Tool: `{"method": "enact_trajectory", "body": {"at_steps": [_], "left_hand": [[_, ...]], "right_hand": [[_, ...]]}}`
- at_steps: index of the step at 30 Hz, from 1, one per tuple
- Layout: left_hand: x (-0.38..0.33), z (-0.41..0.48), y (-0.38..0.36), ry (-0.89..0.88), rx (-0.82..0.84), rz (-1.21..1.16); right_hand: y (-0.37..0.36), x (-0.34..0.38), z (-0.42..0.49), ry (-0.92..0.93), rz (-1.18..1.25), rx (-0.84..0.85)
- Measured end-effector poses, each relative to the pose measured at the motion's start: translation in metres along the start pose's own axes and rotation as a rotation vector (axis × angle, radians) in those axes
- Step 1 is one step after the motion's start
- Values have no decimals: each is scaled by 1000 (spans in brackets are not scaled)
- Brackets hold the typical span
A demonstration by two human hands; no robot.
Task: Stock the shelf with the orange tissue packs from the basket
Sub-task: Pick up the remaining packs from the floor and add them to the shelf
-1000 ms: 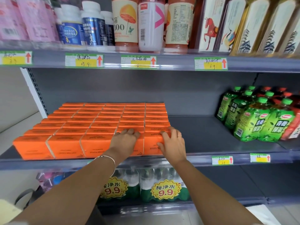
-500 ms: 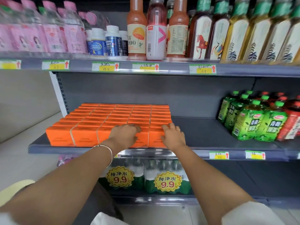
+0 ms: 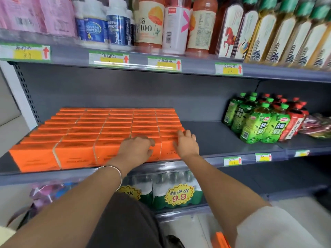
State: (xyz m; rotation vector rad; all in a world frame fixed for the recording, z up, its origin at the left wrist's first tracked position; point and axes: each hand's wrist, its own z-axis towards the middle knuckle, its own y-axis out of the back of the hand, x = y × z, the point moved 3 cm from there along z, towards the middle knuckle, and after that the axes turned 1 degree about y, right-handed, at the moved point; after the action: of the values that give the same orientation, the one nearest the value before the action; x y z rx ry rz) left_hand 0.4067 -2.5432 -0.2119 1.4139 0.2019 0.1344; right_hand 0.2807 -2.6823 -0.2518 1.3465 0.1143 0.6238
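Head view: the orange tissue packs [image 3: 107, 129] form one flat block on the left part of the middle shelf [image 3: 215, 138], five columns wide and several rows deep, packed edge to edge from the back panel to the front lip. The block's left edge lies near the perforated upright [image 3: 25, 92], with a narrow strip of bare shelf at the front left corner. The left hand [image 3: 136, 149] sits on the front-row pack of the fourth column, fingers bent over its top front edge in a grip. The right hand [image 3: 187, 145] rests against the front right corner of the block, fingers laid fairly straight on top of the fifth column, holding nothing. To the right of the block the shelf surface is bare as far as the green tea bottles [image 3: 258, 126], which stand well apart from the packs; red-capped bottles [image 3: 295, 120] stand just beside and behind them. Overhead room is limited by the upper shelf [image 3: 197, 70], which carries price labels [image 3: 163, 63] on its front rail and juice bottles [image 3: 148, 24] above. Below the front lip, water bottle packs [image 3: 170, 192] with a yellow 9.9 sticker [image 3: 179, 194] fill the lower shelf behind both forearms. A thin bracelet [image 3: 116, 171] circles the left wrist. One further orange pack [image 3: 219, 240] shows at the bottom edge; its support is out of frame.
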Motion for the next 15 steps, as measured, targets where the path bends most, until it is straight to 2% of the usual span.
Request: {"method": "enact_trajectory", "body": {"at_steps": [8, 15], "left_hand": [[-13, 49, -23, -106, -116, -91], [-50, 87, -38, -162, -240, -224]], "right_hand": [[-20, -9, 7, 49, -7, -103], [-22, -20, 11, 104, 150, -197]]}}
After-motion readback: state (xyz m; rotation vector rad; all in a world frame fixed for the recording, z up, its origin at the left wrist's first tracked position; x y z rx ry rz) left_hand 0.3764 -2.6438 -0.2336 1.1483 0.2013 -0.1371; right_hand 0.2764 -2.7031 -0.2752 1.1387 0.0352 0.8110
